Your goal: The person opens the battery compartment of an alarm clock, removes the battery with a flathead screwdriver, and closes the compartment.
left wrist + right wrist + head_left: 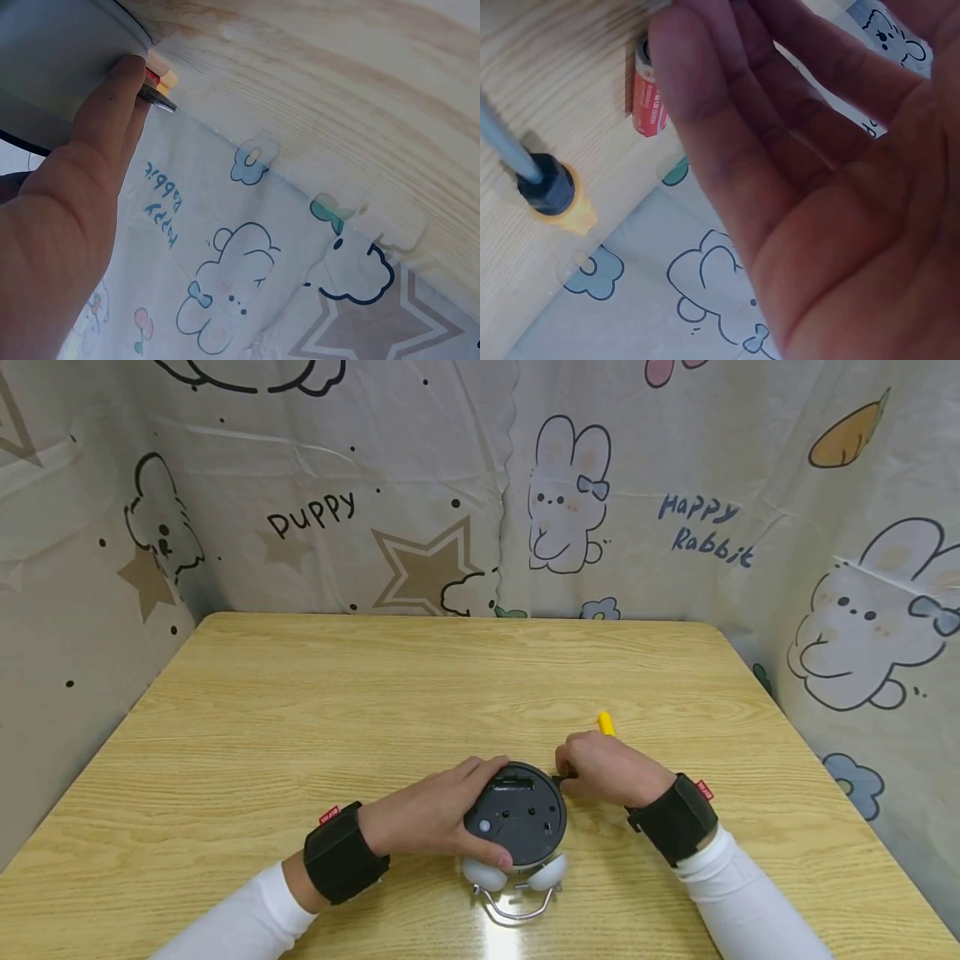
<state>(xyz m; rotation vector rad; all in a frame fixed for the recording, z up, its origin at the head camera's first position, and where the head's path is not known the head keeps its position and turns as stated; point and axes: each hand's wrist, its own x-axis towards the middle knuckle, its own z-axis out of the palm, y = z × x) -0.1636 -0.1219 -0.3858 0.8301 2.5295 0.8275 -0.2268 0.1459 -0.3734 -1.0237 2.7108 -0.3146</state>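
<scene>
A twin-bell alarm clock [528, 827] lies face down on the table, its black back up and its white bells and wire handle toward me. The long battery slot [513, 783] in its back is uncovered. My left hand [442, 806] grips the clock from the left, thumb near the bells and fingers over the far rim. Beside the clock's right edge, my right hand [607, 768] has its fingers curled and pinches a small black piece [567, 776], mostly hidden. In the right wrist view, the fingertips of the right hand [810, 172] run out of the top.
Beyond the right hand lies a screwdriver, its yellow handle [606, 723] showing; its grey shaft [502, 139] appears in the right wrist view. A red battery [649, 97] rests near it. The table [375, 685] meets a printed curtain [450, 485] at the back.
</scene>
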